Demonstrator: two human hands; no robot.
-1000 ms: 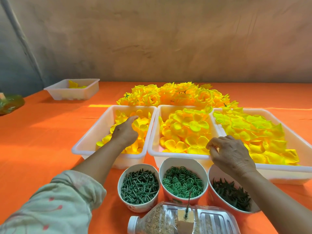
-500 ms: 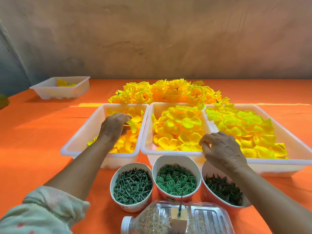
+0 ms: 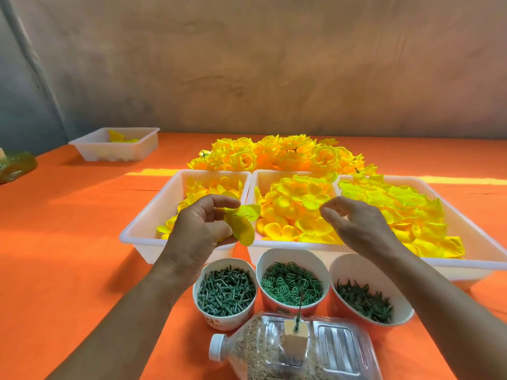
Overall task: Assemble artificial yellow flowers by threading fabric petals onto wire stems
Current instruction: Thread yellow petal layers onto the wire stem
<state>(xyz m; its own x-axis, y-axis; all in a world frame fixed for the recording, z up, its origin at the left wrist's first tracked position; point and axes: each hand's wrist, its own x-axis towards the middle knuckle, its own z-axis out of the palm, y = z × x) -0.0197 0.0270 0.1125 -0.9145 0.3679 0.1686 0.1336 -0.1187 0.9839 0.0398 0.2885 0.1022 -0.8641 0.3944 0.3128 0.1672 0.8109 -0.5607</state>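
Standing by the orange worktop (image 3: 68, 242), I noted: left hand (image 3: 200, 229) pinched one yellow fabric petal (image 3: 242, 224) between thumb and fingers, raised over the gap where the middle tray (image 3: 274, 244) met the left tray (image 3: 142, 231). Right hand (image 3: 354, 226) hovered over the middle tray's near-right corner, fingers loosely curled, nothing seen in them. Middle tray held rounded yellow petals. Left tray and right tray (image 3: 480, 242) sat just beside it, one each side, both also loaded with yellow petals. Finished flowers (image 3: 274, 154) were heaped just behind the middle tray. In front of it stood three cups in a row: green pegs (image 3: 226, 292), green rings (image 3: 290, 283), dark green spiky bits (image 3: 362, 300). Nearer than the cups, a clear bottle (image 3: 329, 346) lay on its side with a foam block (image 3: 295, 335) on it and a wire stem (image 3: 299, 311) upright in the block.
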